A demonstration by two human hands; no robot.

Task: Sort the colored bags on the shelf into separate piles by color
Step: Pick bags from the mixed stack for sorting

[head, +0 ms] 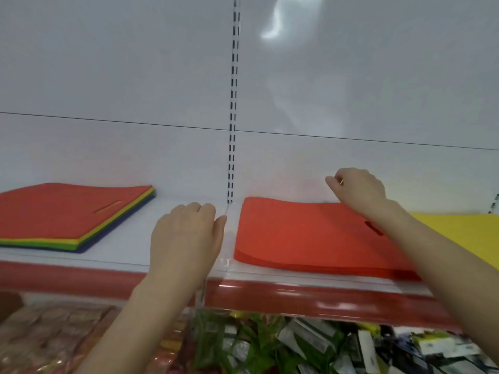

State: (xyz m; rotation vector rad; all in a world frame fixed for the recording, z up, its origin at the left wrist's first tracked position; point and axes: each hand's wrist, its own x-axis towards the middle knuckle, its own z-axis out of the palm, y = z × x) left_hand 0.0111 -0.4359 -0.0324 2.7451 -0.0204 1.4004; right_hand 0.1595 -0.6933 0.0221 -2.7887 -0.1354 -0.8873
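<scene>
A mixed stack of bags [62, 214] lies at the left of the white shelf [129, 249], red on top with yellow, green and dark blue edges below. A pile of red bags [299, 236] lies right of the shelf's middle seam. A yellow bag [464, 230] lies at the far right. My left hand [186, 236] rests palm down on the bare shelf between the two piles, holding nothing, fingers loosely together. My right hand [359, 188] hovers over the back edge of the red pile with fingers curled; nothing visible in it.
The shelf has a red front strip [297, 295] and a white back panel with a slotted upright [232, 109]. Below the shelf lie packaged goods [264, 344] in green and brown wrappers.
</scene>
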